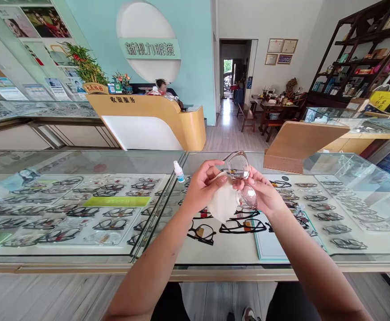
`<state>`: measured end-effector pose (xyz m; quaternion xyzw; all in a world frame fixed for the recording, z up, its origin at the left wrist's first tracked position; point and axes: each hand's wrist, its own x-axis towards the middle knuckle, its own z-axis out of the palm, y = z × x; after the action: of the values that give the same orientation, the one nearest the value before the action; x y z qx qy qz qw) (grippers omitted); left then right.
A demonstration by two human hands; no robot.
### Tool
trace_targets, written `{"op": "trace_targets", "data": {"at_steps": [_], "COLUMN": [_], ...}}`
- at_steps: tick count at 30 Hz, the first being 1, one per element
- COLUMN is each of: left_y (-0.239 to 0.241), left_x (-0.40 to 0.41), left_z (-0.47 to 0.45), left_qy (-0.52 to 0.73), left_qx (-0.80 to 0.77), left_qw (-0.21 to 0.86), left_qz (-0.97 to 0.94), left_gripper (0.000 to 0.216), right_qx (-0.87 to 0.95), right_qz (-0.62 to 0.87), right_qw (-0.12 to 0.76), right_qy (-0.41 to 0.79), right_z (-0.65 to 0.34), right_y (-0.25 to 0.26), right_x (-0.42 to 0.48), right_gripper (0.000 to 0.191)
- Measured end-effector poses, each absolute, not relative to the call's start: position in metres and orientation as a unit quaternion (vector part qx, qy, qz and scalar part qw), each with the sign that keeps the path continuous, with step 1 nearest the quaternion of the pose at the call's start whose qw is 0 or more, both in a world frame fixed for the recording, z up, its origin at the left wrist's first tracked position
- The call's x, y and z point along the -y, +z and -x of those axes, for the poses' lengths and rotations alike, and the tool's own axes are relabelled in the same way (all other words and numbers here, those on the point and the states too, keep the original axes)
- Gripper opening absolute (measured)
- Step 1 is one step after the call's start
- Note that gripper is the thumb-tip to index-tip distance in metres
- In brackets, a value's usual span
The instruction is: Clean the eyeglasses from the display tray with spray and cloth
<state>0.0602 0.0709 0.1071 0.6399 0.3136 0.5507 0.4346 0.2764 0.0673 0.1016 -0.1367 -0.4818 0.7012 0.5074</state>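
Observation:
I hold a pair of clear-framed glasses [241, 176] upright above the glass display counter [168, 261]. My right hand [263, 191] grips the glasses by the lower lens and frame. My left hand [203, 183] holds a white cleaning cloth [222, 203] pressed against the upper lens. A small white dropper bottle with a blue cap [179, 171] stands on the counter top just left of my left hand.
Under the glass lie several rows of glasses frames [81, 211]. A wooden wedge stand [298, 142] sits on the counter at the right. Beyond are a reception desk [155, 120] with a seated person [163, 87], a doorway, a dark table and shelves.

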Motion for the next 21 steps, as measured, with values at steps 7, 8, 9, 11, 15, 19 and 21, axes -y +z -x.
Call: {"op": "trace_targets", "data": {"at_steps": [7, 8, 9, 11, 15, 19, 21], "left_y": [0.106, 0.106, 0.106, 0.106, 0.108, 0.111, 0.112], "left_x": [-0.073, -0.074, -0.074, -0.076, -0.079, -0.082, -0.084], "left_z": [-0.06, -0.06, -0.06, -0.06, -0.059, -0.056, -0.053], "left_qy": [0.542, 0.539, 0.538, 0.546, 0.59, 0.646, 0.655], "left_qx": [-0.345, -0.345, -0.346, -0.347, -0.327, -0.301, -0.291], "left_qw": [0.488, 0.502, 0.514, 0.527, 0.534, 0.553, 0.572], "left_qz": [-0.591, -0.582, -0.572, -0.552, -0.509, -0.431, -0.398], "left_gripper": [0.052, 0.053, 0.054, 0.056, 0.055, 0.057, 0.057], "right_qx": [0.496, 0.497, 0.496, 0.495, 0.502, 0.514, 0.52], "right_qz": [0.146, 0.148, 0.149, 0.15, 0.146, 0.121, 0.113], "right_qw": [0.512, 0.513, 0.513, 0.514, 0.506, 0.48, 0.463], "right_qy": [0.685, 0.684, 0.684, 0.684, 0.686, 0.7, 0.709], "right_z": [-0.275, -0.276, -0.276, -0.276, -0.277, -0.276, -0.275], "right_y": [0.101, 0.101, 0.1, 0.098, 0.096, 0.095, 0.096], "right_x": [-0.068, -0.069, -0.069, -0.07, -0.071, -0.07, -0.068], "right_gripper": [0.032, 0.031, 0.031, 0.031, 0.03, 0.027, 0.028]}}
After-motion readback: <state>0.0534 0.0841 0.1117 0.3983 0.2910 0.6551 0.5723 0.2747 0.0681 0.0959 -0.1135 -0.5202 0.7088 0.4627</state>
